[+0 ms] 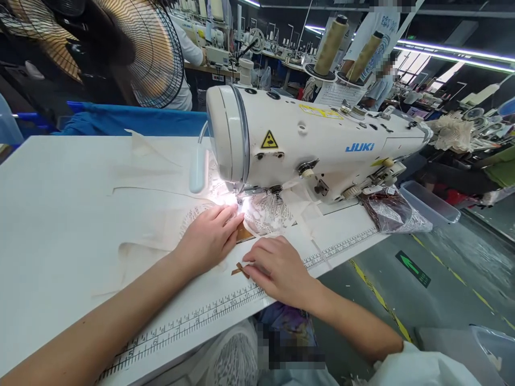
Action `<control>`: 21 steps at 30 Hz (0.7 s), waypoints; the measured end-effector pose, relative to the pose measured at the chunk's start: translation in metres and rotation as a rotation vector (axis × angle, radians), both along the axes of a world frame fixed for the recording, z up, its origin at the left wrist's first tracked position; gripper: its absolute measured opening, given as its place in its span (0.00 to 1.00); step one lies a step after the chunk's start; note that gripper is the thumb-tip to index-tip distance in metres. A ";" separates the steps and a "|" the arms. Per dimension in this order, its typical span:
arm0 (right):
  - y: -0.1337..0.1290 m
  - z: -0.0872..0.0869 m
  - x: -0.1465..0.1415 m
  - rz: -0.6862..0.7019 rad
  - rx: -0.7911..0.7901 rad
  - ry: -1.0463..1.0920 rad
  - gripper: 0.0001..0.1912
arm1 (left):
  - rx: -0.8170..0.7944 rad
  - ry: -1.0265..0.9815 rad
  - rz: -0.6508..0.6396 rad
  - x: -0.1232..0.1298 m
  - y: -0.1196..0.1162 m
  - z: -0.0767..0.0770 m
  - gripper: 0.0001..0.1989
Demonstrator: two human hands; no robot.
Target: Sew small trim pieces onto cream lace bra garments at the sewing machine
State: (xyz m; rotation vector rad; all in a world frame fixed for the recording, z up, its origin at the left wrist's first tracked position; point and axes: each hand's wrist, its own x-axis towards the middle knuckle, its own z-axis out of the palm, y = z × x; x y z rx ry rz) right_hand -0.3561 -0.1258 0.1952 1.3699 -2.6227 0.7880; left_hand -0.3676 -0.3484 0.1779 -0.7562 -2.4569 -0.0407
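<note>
My left hand lies on white lace fabric with its fingers stretched out, the tips close beside the lit needle area of a white JUKI sewing machine. Nearer the table edge, my right hand is closed, thumb and fingertips pinching a small brown ribbon bow. The bow sits just above the white tabletop or touches it; I cannot tell which. A brown patch shows between the hands by the machine bed. The fingertips of my left hand partly cover the needle.
A printed ruler strip runs along the table's front edge. A plastic bag of brown pieces and a clear bin stand right. Thread cones rise behind the machine. A large fan is at back left; other people work beyond.
</note>
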 end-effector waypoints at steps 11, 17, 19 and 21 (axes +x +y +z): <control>0.004 0.000 0.007 0.182 0.169 0.351 0.14 | 0.005 -0.086 0.031 0.000 -0.001 -0.002 0.19; 0.002 -0.007 0.023 0.084 0.260 0.472 0.20 | 0.013 -0.086 0.040 0.000 -0.001 -0.003 0.19; 0.003 -0.004 0.023 0.030 0.241 0.447 0.20 | 0.005 -0.076 0.037 0.000 -0.002 -0.003 0.19; 0.005 0.000 0.019 0.002 0.232 0.417 0.18 | -0.002 -0.062 0.031 0.000 -0.002 -0.004 0.19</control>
